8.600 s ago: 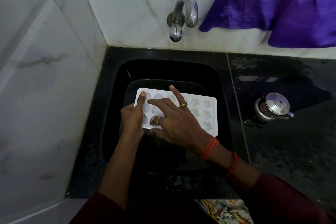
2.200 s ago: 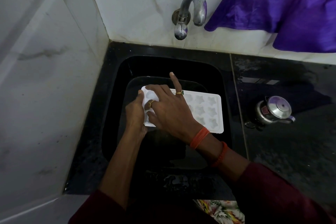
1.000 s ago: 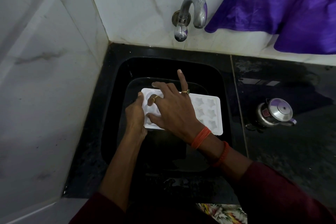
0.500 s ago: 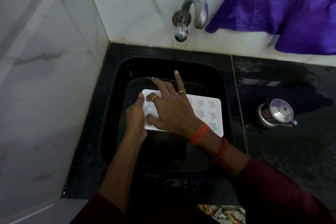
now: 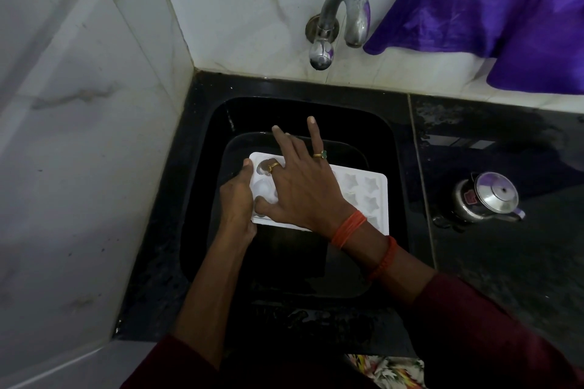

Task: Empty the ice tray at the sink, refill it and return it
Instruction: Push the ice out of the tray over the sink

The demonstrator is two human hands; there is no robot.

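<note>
Over the sink (image 5: 202,167), my left hand (image 5: 237,199) grips the tray (image 5: 363,189) by its left edge while my right hand (image 5: 303,186) lies spread across it.

Your right hand (image 5: 303,189) covered the middle cells of the ice tray (image 5: 363,196). Fingers of your left hand (image 5: 235,202) were hidden by its left end; the purple cloth (image 5: 505,9) ran off-frame.
</note>
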